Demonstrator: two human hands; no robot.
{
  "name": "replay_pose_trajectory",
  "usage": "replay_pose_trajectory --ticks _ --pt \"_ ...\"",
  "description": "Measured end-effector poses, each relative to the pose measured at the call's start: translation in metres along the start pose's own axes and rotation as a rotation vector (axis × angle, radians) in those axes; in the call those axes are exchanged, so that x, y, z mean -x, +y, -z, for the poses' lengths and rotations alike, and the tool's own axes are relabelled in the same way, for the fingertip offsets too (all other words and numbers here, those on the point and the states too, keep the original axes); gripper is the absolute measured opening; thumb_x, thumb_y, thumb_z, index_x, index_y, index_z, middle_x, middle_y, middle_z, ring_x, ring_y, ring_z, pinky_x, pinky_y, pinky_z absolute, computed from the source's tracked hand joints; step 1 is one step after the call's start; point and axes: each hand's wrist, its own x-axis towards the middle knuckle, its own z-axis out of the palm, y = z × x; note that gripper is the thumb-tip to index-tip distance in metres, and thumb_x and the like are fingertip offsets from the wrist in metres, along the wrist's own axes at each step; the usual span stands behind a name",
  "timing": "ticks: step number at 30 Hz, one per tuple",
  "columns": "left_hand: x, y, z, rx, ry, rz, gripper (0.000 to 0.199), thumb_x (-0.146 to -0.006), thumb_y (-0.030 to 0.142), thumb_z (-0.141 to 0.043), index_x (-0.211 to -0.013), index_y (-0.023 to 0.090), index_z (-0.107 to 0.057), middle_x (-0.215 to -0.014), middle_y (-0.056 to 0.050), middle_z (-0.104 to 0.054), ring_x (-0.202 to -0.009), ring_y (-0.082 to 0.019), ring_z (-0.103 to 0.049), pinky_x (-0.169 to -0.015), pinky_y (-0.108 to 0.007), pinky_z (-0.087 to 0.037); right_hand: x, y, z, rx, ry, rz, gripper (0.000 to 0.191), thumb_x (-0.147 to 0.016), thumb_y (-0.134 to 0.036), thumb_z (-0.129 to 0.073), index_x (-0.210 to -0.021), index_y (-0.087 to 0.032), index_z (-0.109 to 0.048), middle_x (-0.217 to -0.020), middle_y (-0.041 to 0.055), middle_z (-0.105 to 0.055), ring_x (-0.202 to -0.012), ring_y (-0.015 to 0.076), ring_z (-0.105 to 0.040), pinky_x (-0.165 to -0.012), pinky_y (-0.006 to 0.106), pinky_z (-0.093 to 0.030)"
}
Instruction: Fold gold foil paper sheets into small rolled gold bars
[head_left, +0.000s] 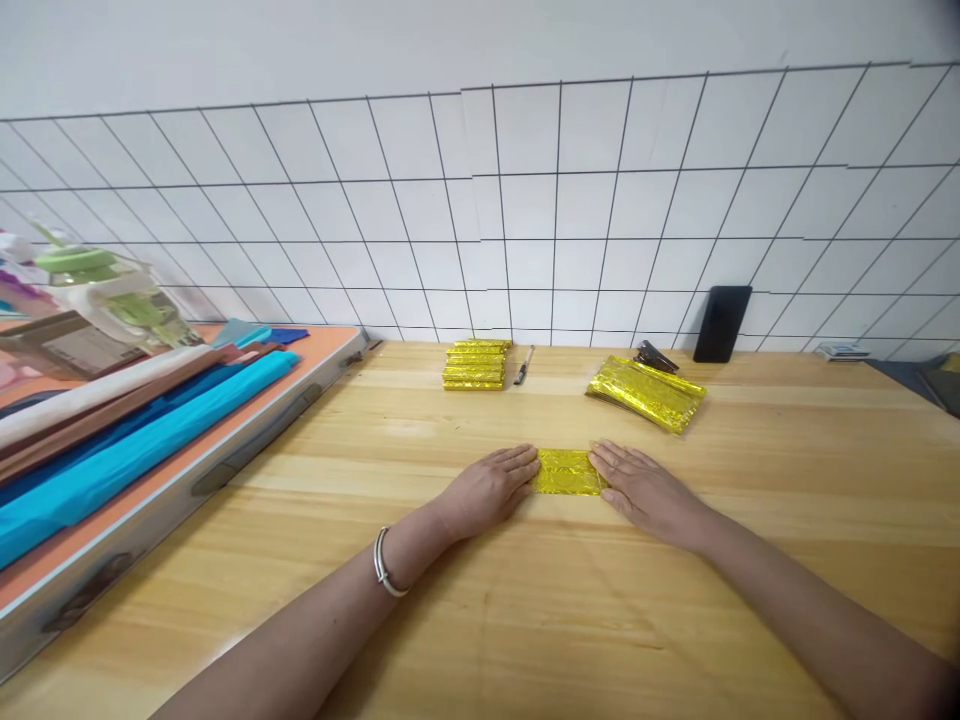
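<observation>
A flat rectangle of shiny gold foil lies on the wooden table in front of me. My left hand rests flat on its left end, fingers stretched out and pointing right. On the right end lies my right hand, its fingers likewise extended and the thumb a little apart. Both palms face down, and the foil's two ends are partly covered by the fingertips. Behind it, a pleated piece of gold foil sits near the wall. Farther right is a stack of gold foil pieces.
A pen lies beside the pleated foil. A black clip and an upright black phone stand behind the stack. At left, an orange-topped case carries rolled coloured paper and a green-lidded bottle. The tiled wall bounds the back.
</observation>
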Motion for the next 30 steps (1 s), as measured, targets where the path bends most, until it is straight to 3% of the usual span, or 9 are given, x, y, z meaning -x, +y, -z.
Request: replay_pose_trajectory --ticks 4,10,22,30 --pt "0.001 0.001 0.0 0.002 -0.011 0.003 0.044 -0.092 0.031 -0.041 -0.133 0.015 -0.04 -0.137 -0.011 -0.044 -0.131 -0.021 -0.034 -0.109 -0.039 -0.031 0.001 -0.002 0.004 0.006 -0.026 0.006 0.059 -0.092 -0.047 -0.034 -0.144 -0.023 -0.02 -0.148 0.0067 -0.024 -0.136 0.0233 -0.021 -0.109 0.044 -0.023" --pt "-0.001 0.0 0.0 0.011 -0.003 0.01 0.05 -0.09 0.041 -0.043 -0.134 0.015 -0.039 -0.135 -0.012 -0.046 -0.129 -0.023 -0.037 -0.109 -0.039 -0.031 -0.004 -0.004 0.009 0.016 -0.02 0.006 0.059 -0.091 -0.049 -0.035 -0.142 -0.022 -0.027 -0.146 0.0077 -0.029 -0.134 0.0232 -0.025 -0.108 0.043 -0.024" --pt "0.0 -0.003 -0.001 -0.055 -0.011 -0.034 0.041 -0.093 0.034 -0.039 -0.129 0.017 -0.043 -0.134 -0.011 -0.046 -0.128 -0.023 -0.038 -0.106 -0.039 -0.033 -0.007 -0.001 0.009 0.027 -0.035 0.004 0.058 -0.091 -0.049 -0.034 -0.141 -0.021 -0.03 -0.146 0.0074 -0.031 -0.134 0.0234 -0.027 -0.107 0.043 -0.026" --pt "-0.004 0.003 0.009 0.031 -0.006 0.005 0.034 -0.091 0.032 -0.043 -0.12 0.018 -0.052 -0.114 -0.01 -0.055 -0.105 -0.021 -0.052 -0.095 -0.035 -0.041 -0.005 0.0 0.009 0.009 0.009 0.013 0.057 -0.09 -0.046 -0.04 -0.14 -0.022 -0.031 -0.145 0.0089 -0.032 -0.133 0.0248 -0.029 -0.106 0.044 -0.028"
